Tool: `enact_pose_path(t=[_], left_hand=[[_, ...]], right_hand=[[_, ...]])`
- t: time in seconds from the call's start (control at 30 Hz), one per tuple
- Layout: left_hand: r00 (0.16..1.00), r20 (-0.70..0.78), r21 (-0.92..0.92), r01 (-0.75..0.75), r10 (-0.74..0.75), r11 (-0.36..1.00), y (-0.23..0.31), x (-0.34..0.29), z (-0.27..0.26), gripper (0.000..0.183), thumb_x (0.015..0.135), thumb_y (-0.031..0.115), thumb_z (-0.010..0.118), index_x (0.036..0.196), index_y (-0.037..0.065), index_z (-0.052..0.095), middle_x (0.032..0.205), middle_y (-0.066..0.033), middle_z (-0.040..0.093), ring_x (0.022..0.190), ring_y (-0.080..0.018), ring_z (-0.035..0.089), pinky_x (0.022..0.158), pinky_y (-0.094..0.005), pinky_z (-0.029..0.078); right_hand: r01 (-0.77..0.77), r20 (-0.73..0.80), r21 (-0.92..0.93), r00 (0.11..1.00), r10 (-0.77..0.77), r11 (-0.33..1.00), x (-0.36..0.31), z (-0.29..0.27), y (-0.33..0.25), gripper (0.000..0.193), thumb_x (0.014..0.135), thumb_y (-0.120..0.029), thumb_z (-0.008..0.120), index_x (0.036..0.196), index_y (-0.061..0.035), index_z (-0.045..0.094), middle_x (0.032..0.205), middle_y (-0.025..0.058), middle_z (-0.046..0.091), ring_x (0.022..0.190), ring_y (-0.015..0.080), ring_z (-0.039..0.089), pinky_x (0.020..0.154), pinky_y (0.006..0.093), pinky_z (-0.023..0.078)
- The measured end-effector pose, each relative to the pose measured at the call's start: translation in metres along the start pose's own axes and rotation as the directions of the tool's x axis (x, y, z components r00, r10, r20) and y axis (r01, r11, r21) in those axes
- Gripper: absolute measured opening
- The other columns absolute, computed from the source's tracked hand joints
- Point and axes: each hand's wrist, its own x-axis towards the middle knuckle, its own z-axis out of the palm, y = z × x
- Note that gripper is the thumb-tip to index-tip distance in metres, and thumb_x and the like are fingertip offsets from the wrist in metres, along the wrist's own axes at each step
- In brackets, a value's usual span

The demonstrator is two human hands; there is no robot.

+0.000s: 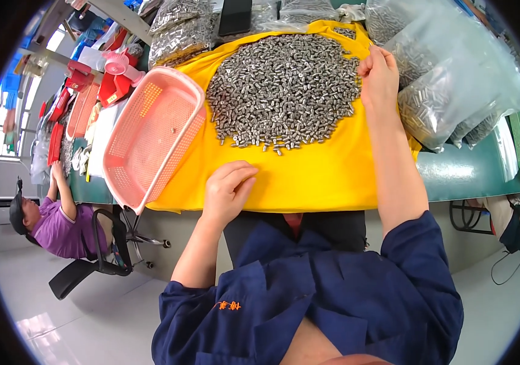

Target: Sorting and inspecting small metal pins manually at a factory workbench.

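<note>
A large pile of small metal cylinders (284,91) is spread over a yellow cloth (308,176) on the table in front of me. My right hand (380,76) is at the pile's right edge, over the cloth's margin. Its fingers are bent and drawn together, and what they grip, if anything, is hidden. Near the cloth's front edge, my left hand (228,190) is loosely closed, thumb against the curled fingers. The inside of that hand does not show. A few loose cylinders lie between it and the pile.
Left of the pile, a pink perforated basket (150,137) rests tilted on the cloth. Clear bags of metal parts (433,100) crowd the right; more bags (181,27) and a black phone (235,16) line the back. A co-worker in purple (65,228) sits at far left.
</note>
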Motion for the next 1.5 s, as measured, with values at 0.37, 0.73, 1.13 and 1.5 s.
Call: enact_pose_path(t=[0.37,0.73,1.13,1.5], left_hand=[[0.997,-0.072,0.016,0.001,0.000,1.000,-0.001,-0.002,-0.002,0.011,0.068,0.002,0.062,0.079,0.003,0.062,0.083,-0.0099,0.061,0.076,-0.0249,0.059,0.067,-0.0313,0.048],[0.986,-0.154,-0.021,-0.065,0.061,0.998,-0.012,-0.007,0.000,0.006,0.070,0.005,0.059,0.076,0.003,0.059,0.078,-0.0083,0.060,0.071,-0.0247,0.059,0.063,-0.0310,0.048],[0.984,-0.178,-0.014,-0.016,0.013,1.000,-0.007,-0.006,0.004,0.006,0.071,0.005,0.060,0.076,0.002,0.059,0.076,-0.0096,0.060,0.070,-0.0253,0.059,0.063,-0.0309,0.048],[0.984,-0.174,0.004,0.040,-0.039,0.999,-0.013,-0.007,0.011,0.007,0.073,0.006,0.060,0.079,0.002,0.059,0.078,-0.0108,0.061,0.069,-0.0255,0.060,0.065,-0.0296,0.048]], right_hand=[[-0.047,0.015,-0.107,0.999,0.049,0.993,0.015,-0.012,0.012,0.014,0.080,-0.015,0.055,0.080,-0.0027,0.047,0.050,0.0019,0.041,0.042,0.0104,0.039,0.039,0.0235,0.029],[-0.166,0.029,-0.081,0.985,0.169,0.983,0.004,-0.003,0.012,0.011,0.081,-0.009,0.052,0.081,-0.0046,0.043,0.057,0.0009,0.040,0.049,0.0114,0.039,0.046,0.0247,0.034],[-0.114,0.015,-0.148,0.993,0.117,0.982,0.015,-0.012,0.022,0.014,0.081,-0.013,0.053,0.082,-0.0031,0.044,0.055,0.0019,0.041,0.047,0.0111,0.040,0.041,0.0223,0.033],[-0.017,0.109,-0.161,0.993,0.035,0.987,0.004,-0.012,0.014,0.012,0.081,-0.010,0.054,0.080,-0.0019,0.046,0.057,0.0007,0.040,0.049,0.0109,0.040,0.045,0.0246,0.034]])
